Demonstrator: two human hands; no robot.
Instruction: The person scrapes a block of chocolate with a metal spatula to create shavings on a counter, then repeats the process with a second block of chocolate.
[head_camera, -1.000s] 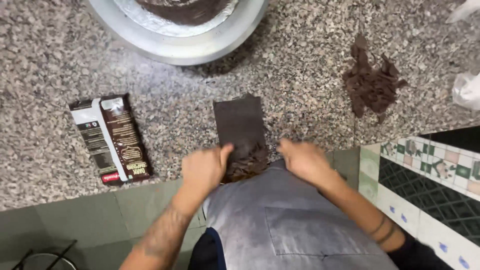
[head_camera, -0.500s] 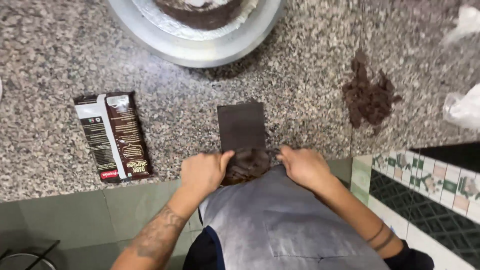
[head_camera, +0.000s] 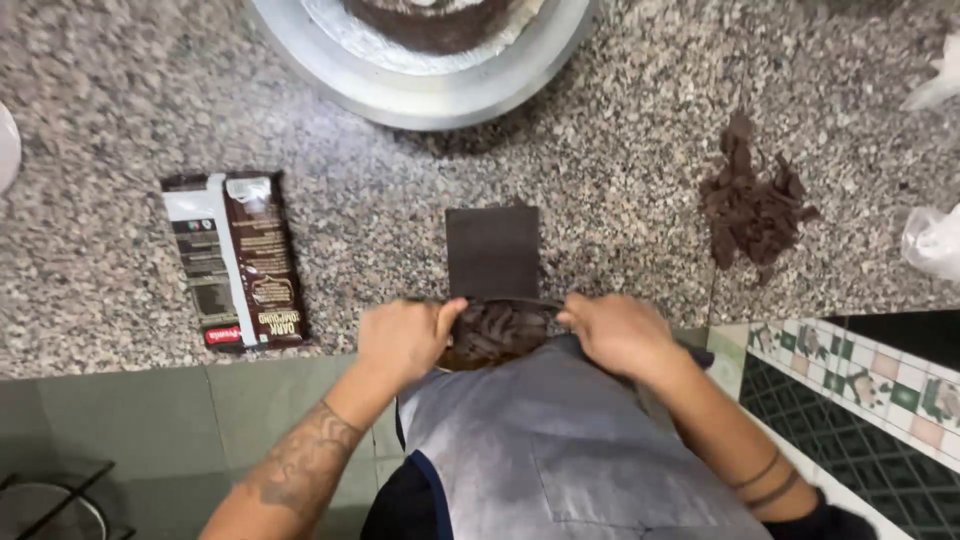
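Both hands sit at lower centre of the frame, on the counter (head_camera: 120, 90) edge: left hand (head_camera: 405, 340) and right hand (head_camera: 615, 332) each clenched on one end of a thin blade (head_camera: 520, 301), which lies across the near end of the dark chocolate slab (head_camera: 492, 250), with a clump of shavings (head_camera: 497, 332) bunched behind it against the grey apron (head_camera: 560, 440). Progress looks partial: one pile of shavings (head_camera: 752, 205) already sits at right of frame, and most of the slab is unscraped. Chocolate wrapper (head_camera: 235, 260) lies at left, and a cake on a metal stand (head_camera: 430, 60) sits at top centre.
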